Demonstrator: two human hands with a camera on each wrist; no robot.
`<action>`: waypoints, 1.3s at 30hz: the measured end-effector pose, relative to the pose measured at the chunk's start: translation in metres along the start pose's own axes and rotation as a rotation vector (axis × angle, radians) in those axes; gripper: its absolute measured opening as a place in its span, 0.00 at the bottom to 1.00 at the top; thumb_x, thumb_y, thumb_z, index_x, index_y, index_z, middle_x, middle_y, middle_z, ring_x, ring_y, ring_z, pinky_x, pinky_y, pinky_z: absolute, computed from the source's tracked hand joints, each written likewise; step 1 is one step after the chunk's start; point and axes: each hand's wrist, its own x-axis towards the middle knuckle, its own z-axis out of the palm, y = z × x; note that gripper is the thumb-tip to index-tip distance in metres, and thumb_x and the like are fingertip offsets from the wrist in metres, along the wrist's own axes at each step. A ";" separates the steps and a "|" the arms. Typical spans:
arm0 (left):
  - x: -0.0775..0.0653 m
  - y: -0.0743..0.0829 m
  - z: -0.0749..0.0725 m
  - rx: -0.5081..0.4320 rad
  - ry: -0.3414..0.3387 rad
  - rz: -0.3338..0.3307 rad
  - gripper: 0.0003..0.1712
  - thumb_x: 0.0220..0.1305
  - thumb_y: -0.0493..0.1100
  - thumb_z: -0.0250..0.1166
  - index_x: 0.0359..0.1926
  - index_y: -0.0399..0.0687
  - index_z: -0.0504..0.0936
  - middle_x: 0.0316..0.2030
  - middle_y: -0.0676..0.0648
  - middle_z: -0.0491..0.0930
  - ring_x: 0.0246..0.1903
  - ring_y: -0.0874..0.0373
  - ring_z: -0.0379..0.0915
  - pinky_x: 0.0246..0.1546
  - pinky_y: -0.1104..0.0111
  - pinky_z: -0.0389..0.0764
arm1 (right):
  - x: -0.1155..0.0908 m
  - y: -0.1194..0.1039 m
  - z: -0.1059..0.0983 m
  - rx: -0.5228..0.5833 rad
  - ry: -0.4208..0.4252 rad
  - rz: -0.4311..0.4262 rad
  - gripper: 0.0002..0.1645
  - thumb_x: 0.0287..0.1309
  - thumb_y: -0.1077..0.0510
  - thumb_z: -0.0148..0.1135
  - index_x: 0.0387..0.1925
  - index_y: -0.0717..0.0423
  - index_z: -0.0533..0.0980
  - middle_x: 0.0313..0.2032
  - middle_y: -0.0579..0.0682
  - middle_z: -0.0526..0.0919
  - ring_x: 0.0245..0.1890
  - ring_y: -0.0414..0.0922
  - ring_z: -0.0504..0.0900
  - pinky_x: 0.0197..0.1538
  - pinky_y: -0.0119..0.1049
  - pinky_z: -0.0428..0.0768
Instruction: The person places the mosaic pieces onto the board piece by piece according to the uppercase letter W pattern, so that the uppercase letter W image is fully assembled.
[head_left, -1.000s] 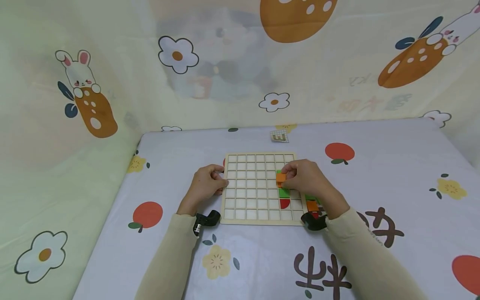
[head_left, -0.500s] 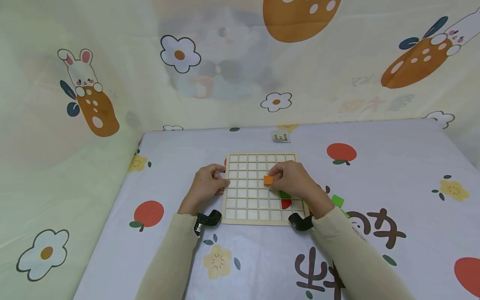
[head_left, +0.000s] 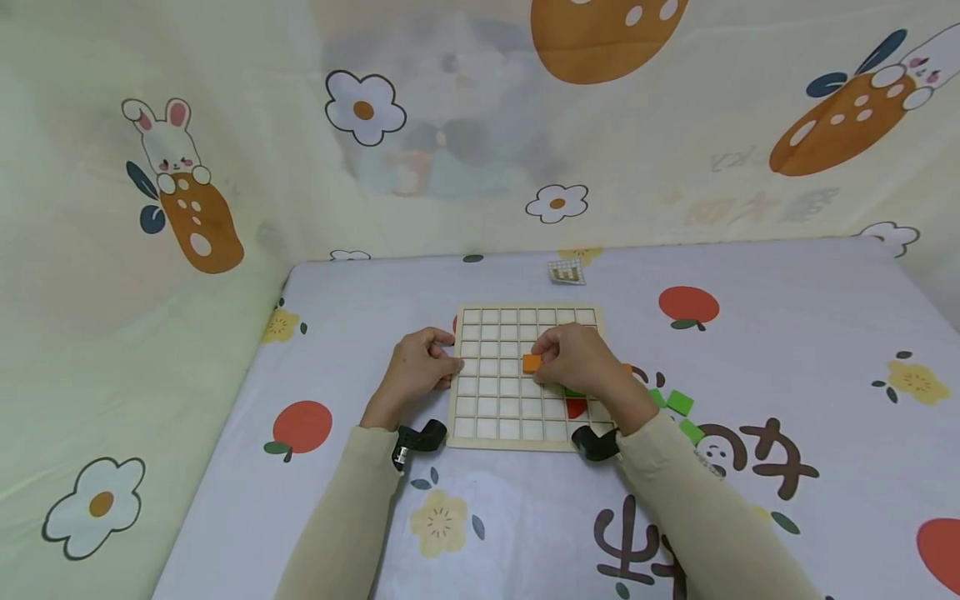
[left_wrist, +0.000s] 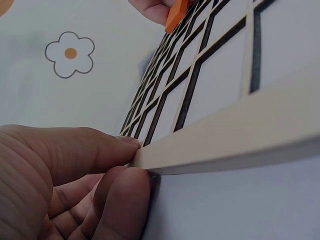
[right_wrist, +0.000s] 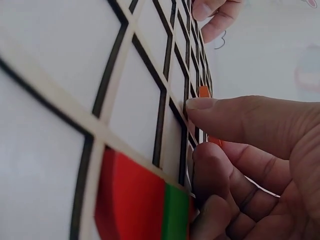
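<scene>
Big dark characters (head_left: 627,542) are running over the tablecloth (head_left: 225,500) on the near right, partly covered by your right sleeve (head_left: 705,500); faint ones are showing on the curtain (head_left: 262,125), too pale to read. A small printed card (head_left: 566,272) is lying on the far side, its print too tiny to make out. Your right hand (head_left: 581,360) is hiding part of the gridded board (head_left: 510,445) and most of a green piece beside the red piece (head_left: 576,407). Its thumb and fingertips are pinching an orange tile (head_left: 531,363) around the board's middle; you cannot tell whether it is sitting in a cell. Your left hand (head_left: 414,367) is pinching the board's left edge, thumb and forefinger nearly meeting. Loose green tiles (head_left: 680,402) are lying right of the board. Printed fruit and flowers are dotting the pale cloth.
</scene>
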 end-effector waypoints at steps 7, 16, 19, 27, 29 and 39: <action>0.000 0.000 0.001 0.014 0.012 -0.003 0.20 0.63 0.30 0.72 0.56 0.36 0.81 0.29 0.45 0.79 0.22 0.58 0.79 0.26 0.70 0.84 | 0.002 0.000 0.001 -0.014 -0.010 -0.006 0.15 0.53 0.65 0.76 0.43 0.61 0.84 0.31 0.50 0.82 0.32 0.46 0.78 0.41 0.38 0.79; 0.001 0.002 0.001 0.043 0.020 -0.002 0.21 0.63 0.31 0.72 0.56 0.36 0.81 0.30 0.45 0.80 0.21 0.59 0.79 0.24 0.71 0.83 | 0.001 0.001 0.001 -0.015 -0.004 -0.020 0.14 0.54 0.64 0.75 0.44 0.61 0.85 0.30 0.50 0.82 0.33 0.45 0.78 0.41 0.39 0.77; 0.002 0.002 0.001 0.049 0.022 -0.003 0.21 0.63 0.32 0.73 0.56 0.37 0.81 0.29 0.45 0.80 0.20 0.59 0.79 0.24 0.72 0.82 | 0.001 0.002 0.002 -0.010 -0.003 -0.016 0.14 0.54 0.64 0.75 0.44 0.61 0.85 0.30 0.49 0.82 0.32 0.46 0.77 0.42 0.39 0.77; 0.003 0.001 0.002 0.057 0.015 0.010 0.21 0.63 0.32 0.73 0.56 0.36 0.81 0.29 0.45 0.79 0.20 0.59 0.78 0.23 0.72 0.82 | 0.000 0.004 0.003 -0.002 0.005 -0.003 0.14 0.55 0.64 0.75 0.44 0.60 0.85 0.30 0.49 0.81 0.32 0.46 0.77 0.41 0.38 0.76; 0.002 0.001 0.002 0.055 0.015 0.007 0.21 0.64 0.32 0.73 0.57 0.36 0.81 0.29 0.45 0.79 0.20 0.60 0.78 0.23 0.72 0.81 | 0.001 0.004 0.004 0.004 0.003 -0.002 0.14 0.55 0.64 0.75 0.45 0.60 0.85 0.30 0.50 0.81 0.32 0.46 0.76 0.41 0.38 0.76; 0.002 -0.001 0.001 0.053 0.020 0.003 0.20 0.63 0.32 0.72 0.56 0.36 0.81 0.29 0.45 0.79 0.20 0.59 0.78 0.23 0.72 0.81 | 0.002 0.006 0.006 0.001 0.002 0.003 0.14 0.56 0.64 0.75 0.45 0.60 0.85 0.30 0.49 0.80 0.32 0.46 0.76 0.39 0.38 0.75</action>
